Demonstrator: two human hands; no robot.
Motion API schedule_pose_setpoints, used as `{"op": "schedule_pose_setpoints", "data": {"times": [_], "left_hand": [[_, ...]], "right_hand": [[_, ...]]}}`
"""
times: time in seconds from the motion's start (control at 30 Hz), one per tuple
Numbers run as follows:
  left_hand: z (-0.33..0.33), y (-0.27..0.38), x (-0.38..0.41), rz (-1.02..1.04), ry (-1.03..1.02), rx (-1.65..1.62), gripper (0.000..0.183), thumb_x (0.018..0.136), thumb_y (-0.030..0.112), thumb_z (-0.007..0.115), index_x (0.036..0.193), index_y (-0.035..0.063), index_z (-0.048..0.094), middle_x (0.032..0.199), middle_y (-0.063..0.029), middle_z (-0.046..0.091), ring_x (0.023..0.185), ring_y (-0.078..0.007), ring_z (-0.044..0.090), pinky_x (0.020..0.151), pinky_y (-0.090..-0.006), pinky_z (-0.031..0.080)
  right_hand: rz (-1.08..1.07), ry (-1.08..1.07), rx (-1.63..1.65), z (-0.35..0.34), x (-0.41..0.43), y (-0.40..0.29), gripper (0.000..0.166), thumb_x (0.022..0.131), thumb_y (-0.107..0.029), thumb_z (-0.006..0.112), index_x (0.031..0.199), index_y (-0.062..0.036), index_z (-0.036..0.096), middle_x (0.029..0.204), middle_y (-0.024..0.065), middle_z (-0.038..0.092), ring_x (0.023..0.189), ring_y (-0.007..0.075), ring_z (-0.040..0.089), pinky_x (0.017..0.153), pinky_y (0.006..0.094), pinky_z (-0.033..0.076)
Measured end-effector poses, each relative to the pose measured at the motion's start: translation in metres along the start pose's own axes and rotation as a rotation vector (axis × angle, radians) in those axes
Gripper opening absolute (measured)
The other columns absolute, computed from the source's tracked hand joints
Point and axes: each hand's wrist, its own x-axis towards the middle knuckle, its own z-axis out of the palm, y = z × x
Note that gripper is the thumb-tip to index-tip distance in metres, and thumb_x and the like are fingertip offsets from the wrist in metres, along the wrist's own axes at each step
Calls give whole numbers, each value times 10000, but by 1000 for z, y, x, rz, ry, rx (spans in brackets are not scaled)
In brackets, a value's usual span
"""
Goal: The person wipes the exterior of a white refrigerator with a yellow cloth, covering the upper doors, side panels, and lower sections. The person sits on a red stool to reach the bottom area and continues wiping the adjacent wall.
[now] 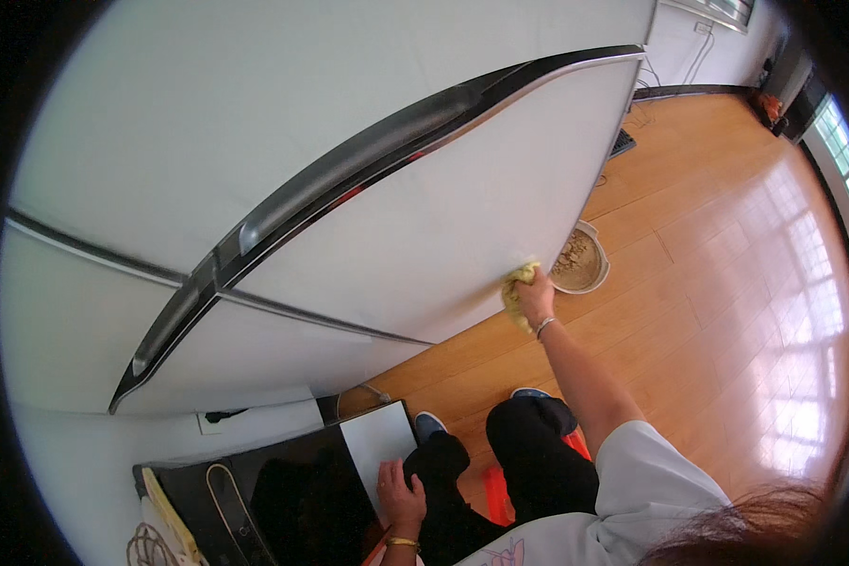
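My right hand (538,296) grips a crumpled yellow cloth (515,293). It presses the cloth to the white door (424,226) of a large refrigerator, low down near the door's edge. A long, curved dark handle (354,159) with a silvery trim runs across the doors. My left hand (402,495) holds nothing and rests, fingers somewhat apart, by the white end panel (378,442) of a low black glossy cabinet (311,488), beside my knee.
Just past my right hand, a pale round tub (594,286) of brown crumbly material stands on the wooden floor (651,318). Under me shows a red plastic seat (496,495). Cables (700,56) hang on the far wall. A plug (223,416) sits in a wall socket at lower left.
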Motion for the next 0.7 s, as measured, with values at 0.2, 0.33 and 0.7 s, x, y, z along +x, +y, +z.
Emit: {"op": "schedule_pose_setpoints", "data": {"times": [0.2, 0.33, 0.7], "left_hand": [[3, -9, -4, 7, 41, -11, 437, 833, 162, 584, 1227, -2, 490, 1269, -204, 475, 1250, -373, 392, 1038, -465, 313], [17, -19, -6, 49, 104, -9, 430, 838, 166, 581, 1228, 9, 494, 1265, -194, 481, 1253, -363, 392, 1033, -463, 318], [11, -19, -5, 49, 117, -19, 438, 848, 182, 580, 1238, 10, 484, 1282, -198, 473, 1257, -369, 389, 1032, -476, 319]], "right_hand": [[203, -381, 389, 69, -83, -72, 240, 732, -99, 654, 948, 6, 643, 816, 155, 680, 752, 199, 659, 685, 339, 528], [21, -650, 280, 101, -138, -143, 172, 748, -55, 623, 905, 8, 659, 740, 96, 673, 706, 147, 639, 652, 322, 525], [-64, -525, -172, 183, -145, -56, 172, 720, -153, 642, 811, -11, 677, 802, 226, 652, 801, 368, 639, 713, 425, 513]]}}
